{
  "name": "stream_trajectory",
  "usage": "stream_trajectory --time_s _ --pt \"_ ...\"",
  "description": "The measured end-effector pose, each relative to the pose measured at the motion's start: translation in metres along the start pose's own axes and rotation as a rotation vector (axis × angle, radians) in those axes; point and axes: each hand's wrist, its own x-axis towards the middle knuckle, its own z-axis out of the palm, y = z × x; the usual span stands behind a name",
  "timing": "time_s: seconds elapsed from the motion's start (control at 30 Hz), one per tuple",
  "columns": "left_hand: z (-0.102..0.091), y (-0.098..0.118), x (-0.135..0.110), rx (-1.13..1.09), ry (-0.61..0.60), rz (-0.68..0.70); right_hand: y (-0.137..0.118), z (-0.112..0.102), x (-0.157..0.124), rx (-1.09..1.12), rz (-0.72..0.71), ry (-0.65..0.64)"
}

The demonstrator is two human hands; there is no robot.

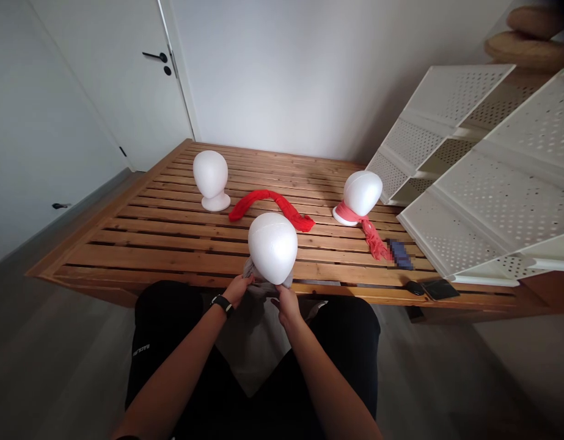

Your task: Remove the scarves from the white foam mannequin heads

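At lower centre of the frame, my left hand (236,291) and right hand (287,305) pinch a soft grey cloth (249,269) bunched beneath a white foam mannequin head (272,244), my fingers (247,281) closed on its folds. The light, easily dented head sits upright at the near edge of the slatted wooden tabletop (172,256), long axis vertical, crown up. The limp cloth runs sideways across its base, best gripped by those gathered folds.

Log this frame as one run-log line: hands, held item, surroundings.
left hand: holds grey cloth | right hand: holds grey cloth | at: base of foam mannequin head | nearby: red scarf, slatted wooden table
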Motion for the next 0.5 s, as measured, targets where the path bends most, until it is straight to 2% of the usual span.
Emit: stream_trajectory --time_s 0.07,0.2,0.27,0.4,0.5 --pt "-0.004 0.003 0.001 -0.022 0.044 -0.013 -0.008 -0.010 0.009 0.051 -0.002 0.023" --pt "-0.017 0.009 0.006 0.015 0.229 -0.040 -0.034 -0.039 0.033 0.226 0.013 0.050" --pt "-0.024 0.010 0.008 0.058 0.276 -0.042 -0.048 -0.052 0.043 0.253 0.016 0.060" --pt "-0.025 0.008 0.011 0.116 0.253 -0.033 -0.063 -0.060 0.052 0.264 0.022 0.058" --pt "-0.018 0.006 0.011 0.145 0.188 -0.054 -0.058 -0.056 0.048 0.278 0.010 0.016"
